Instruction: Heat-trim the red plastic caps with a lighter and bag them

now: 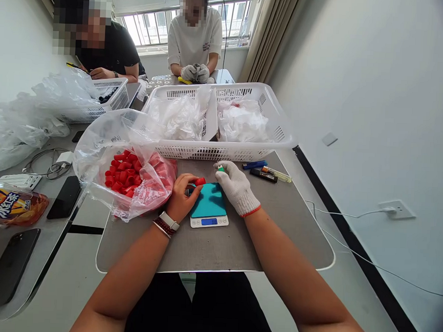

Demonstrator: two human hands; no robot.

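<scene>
My bare left hand (184,193) pinches a short red plastic tube (200,181) over the upper left of a small digital scale (209,221) with a teal top. Its blue display appears to read zero, though the digits are tiny. A white knit glove covers my right hand (236,186), which is closed around a small green object (220,169) just past the scale's far right corner. Most of that object is hidden by the fingers, so its kind is unclear. Left of my left hand, a clear plastic bag (96,180) lies open, full of red tubes (123,174) like the held one.
Behind the scale stands a white plastic basket (222,151) with crumpled clear bags. A black marker (263,175), a blue item (255,164) and a cutter-like tool (278,174) lie at right. Phones (9,267) and a drink bottle (16,206) are left. Two people sit opposite.
</scene>
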